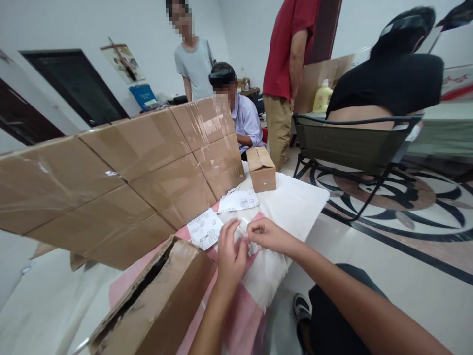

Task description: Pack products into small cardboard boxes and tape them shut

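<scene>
Over the covered table, my left hand (232, 251) and my right hand (271, 236) come together around a small clear plastic piece (253, 247), perhaps a bag. Its exact kind is too small to make out. My right fingers pinch it from the right, while my left thumb and fingers close on it from the left. Just beyond my left hand lies a white sheet with small printed drawings (205, 229). A second printed sheet (239, 201) is farther back, by the foot of the cardboard wall.
A taped cardboard wall (162, 148) stands along the table's left. An opened long carton (166, 301) lies left of my forearm, and a small cardboard box (263, 172) sits at the far end. Several people are around; one sits in a folding chair (347, 145) to the right.
</scene>
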A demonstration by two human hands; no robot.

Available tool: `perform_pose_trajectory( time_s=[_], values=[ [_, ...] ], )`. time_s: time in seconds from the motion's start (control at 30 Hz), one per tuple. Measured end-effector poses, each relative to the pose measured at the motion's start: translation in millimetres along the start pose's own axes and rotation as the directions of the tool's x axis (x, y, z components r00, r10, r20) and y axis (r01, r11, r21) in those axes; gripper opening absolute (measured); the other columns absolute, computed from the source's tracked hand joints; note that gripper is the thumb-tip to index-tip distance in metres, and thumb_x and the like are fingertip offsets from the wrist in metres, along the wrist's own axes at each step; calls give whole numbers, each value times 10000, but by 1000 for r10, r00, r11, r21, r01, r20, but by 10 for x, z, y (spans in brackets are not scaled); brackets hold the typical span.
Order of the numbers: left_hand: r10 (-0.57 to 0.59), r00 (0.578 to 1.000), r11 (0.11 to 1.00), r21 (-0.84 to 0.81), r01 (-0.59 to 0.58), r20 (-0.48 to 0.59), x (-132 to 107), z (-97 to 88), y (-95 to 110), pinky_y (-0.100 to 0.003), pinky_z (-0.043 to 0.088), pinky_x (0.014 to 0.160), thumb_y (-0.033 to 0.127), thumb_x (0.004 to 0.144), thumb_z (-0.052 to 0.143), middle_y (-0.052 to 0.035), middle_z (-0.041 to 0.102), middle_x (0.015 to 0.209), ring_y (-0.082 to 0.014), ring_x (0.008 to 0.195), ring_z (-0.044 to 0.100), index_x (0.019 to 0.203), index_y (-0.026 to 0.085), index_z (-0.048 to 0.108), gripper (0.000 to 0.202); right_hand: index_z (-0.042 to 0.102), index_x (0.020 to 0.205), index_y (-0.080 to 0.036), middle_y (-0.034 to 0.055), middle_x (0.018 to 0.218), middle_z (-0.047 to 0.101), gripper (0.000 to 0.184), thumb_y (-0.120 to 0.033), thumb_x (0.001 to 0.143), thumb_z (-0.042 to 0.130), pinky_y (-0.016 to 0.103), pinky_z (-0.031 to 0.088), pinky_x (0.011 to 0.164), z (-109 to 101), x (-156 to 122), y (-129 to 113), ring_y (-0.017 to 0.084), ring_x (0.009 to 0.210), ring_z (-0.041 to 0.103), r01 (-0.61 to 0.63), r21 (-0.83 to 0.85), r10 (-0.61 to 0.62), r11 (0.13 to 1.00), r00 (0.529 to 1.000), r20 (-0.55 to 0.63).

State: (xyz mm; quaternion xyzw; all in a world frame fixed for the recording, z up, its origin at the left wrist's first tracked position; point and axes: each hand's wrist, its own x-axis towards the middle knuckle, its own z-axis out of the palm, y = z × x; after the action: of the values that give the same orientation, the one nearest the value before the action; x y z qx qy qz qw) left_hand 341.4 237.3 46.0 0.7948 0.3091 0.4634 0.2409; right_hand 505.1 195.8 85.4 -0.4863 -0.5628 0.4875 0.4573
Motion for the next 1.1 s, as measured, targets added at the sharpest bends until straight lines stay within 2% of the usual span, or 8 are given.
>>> perform_pose_trajectory(
  time_s=[0.1,0.47,0.57,0.67,0.77,0.9,1.0,1.1],
  values=[
    [-127,992,976,-176,124,-1,-131,-348,254,-395,540,981,382,1037,367,-121,692,1205,-255,1152,655,1230,202,665,398,586,669,-162,-27,602,526,305,-385,871,640,229,365,556,302,71,-224,99,568,464,148,65,-152,987,986,64],
    [-236,846,949,75,307,-477,-608,-1078,564,-228,498,699,400,926,636,-22,666,826,-154,777,626,739,203,657,272,485,650,-173,-55,605,450,255,-163,893,563,218,314,571,1095,97,-354,70,563,420,600,-186,-558,778,796,233],
    [-277,857,942,52,331,-434,-671,-1182,621,-222,471,667,386,941,623,-7,626,774,-140,732,594,692,200,620,310,524,648,-168,-52,595,452,286,-237,920,576,225,308,561,1189,74,-343,74,562,409,525,-166,-472,835,837,277],
    [-284,843,931,77,356,-457,-746,-1261,687,-239,461,683,357,956,605,-7,617,774,-146,747,586,706,201,625,295,635,718,-157,-42,594,522,259,-355,879,678,215,314,534,1280,59,-348,79,562,439,219,-52,-194,974,933,304],
    [-228,814,942,90,322,-534,-842,-1358,750,-260,442,695,315,953,613,-2,585,772,-151,758,560,707,206,607,269,664,1192,-150,-21,654,651,494,-420,795,775,222,372,540,1307,74,-371,104,555,510,-56,84,23,995,934,357],
    [-304,721,952,-214,218,-622,-934,-1598,789,-273,400,624,329,1003,534,0,508,798,-134,686,481,702,199,521,327,477,1448,-175,41,801,736,607,-427,914,618,307,496,665,1225,196,-444,174,680,633,159,3,-158,987,980,118],
    [-308,682,951,-235,201,-663,-895,-1856,747,-278,381,606,330,984,571,-7,505,789,-133,677,470,694,191,535,324,556,1383,-204,111,1189,723,463,-376,953,561,445,474,997,1246,401,-475,264,1135,632,520,-422,-530,742,841,105],
    [-280,775,954,-77,288,-566,-757,-2127,645,-289,395,644,338,967,579,-13,530,730,-155,731,520,654,192,555,345,616,1364,-199,108,1424,626,421,-369,991,522,540,283,1170,1398,618,-416,313,1368,484,659,-644,-583,389,717,382]
  ],
)
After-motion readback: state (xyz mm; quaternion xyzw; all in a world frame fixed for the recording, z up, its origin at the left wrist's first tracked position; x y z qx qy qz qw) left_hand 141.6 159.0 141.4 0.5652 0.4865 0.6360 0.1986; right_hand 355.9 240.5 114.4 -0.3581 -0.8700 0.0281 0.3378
